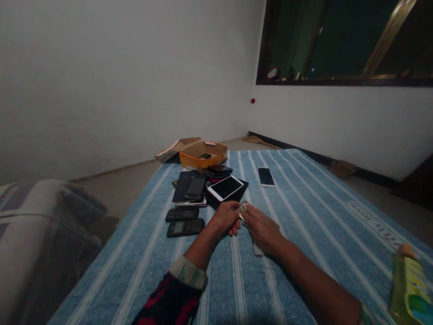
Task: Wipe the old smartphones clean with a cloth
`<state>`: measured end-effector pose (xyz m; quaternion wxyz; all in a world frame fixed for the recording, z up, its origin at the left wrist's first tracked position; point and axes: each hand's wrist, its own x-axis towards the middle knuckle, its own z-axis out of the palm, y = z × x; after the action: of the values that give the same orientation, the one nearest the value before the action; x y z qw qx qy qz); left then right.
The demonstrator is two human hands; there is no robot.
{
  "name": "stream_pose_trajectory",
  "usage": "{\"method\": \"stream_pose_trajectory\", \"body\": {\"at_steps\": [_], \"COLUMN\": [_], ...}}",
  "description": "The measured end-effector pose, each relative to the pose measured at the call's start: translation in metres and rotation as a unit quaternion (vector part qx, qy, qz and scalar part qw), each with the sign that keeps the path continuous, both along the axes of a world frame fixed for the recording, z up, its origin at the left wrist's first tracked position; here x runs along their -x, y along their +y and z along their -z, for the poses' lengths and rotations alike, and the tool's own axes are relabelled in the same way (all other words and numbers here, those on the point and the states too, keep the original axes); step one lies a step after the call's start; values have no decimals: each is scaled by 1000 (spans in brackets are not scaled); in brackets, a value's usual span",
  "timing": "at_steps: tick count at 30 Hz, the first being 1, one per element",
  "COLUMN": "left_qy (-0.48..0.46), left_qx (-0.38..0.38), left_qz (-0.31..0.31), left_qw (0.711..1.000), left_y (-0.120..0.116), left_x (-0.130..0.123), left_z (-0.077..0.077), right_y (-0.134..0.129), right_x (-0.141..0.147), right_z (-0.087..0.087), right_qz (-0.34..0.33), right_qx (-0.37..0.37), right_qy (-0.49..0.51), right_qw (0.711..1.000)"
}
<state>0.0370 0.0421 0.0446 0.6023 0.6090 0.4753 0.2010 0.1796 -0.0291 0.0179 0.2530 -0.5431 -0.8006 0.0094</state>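
My left hand (227, 218) and my right hand (262, 228) meet above the middle of the striped cloth cover. A pale crumpled cloth (258, 250) is bunched in my right hand and hangs below it, a fold showing at the fingertips. My left fingers are curled closed against that fold; whatever lies within them is hidden. Just beyond my hands, a white phone (226, 188) with a dark screen rests tilted on a dark pile. To the left lie two black keypad phones (186, 227), one behind the other, near a dark phone (195, 187) on flat black devices.
An orange open box (203, 155) stands at the far edge with a small dark item inside. Another white phone (266, 177) lies apart, right of the pile. A yellow-green bottle (411, 289) is at the near right. Blue striped fabric (304, 198) covers the surface.
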Motion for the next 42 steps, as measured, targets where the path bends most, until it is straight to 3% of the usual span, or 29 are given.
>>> {"method": "stream_pose_trajectory", "body": {"at_steps": [4,11,16,19,23,26,31,35,42], "left_qy": [-2,1,3,5,6,3,7,8,-2], "left_qx": [-11,-2,-9,-13,-7,-4,-9,-18,-23], "left_qz": [2,-9,-12,-10,-12,-17,-32,-38,-31], "left_qw": [1000,1000,1000,1000,1000,1000,999,999,999], "left_y": [-1,1,-1,-1,-1,-1,-2,-1,-1], "left_x": [1,0,0,1,1,0,-1,-2,1], "left_z": [-2,0,-2,-3,-2,-2,-2,-1,-2], "right_y": [14,-6,9,9,-10,-17,0,7,-18], "right_x": [9,-1,5,9,1,-8,-1,6,-3], "right_z": [0,-1,-5,1,12,13,10,17,26], "right_qz": [11,-17,39,25,-6,7,45,52,26], "right_qx": [3,18,35,14,-25,-6,10,-9,-42], "right_qy": [1,12,-1,-9,-17,-30,-18,-20,-26], "right_qw": [1000,1000,999,1000,1000,1000,999,998,998]}}
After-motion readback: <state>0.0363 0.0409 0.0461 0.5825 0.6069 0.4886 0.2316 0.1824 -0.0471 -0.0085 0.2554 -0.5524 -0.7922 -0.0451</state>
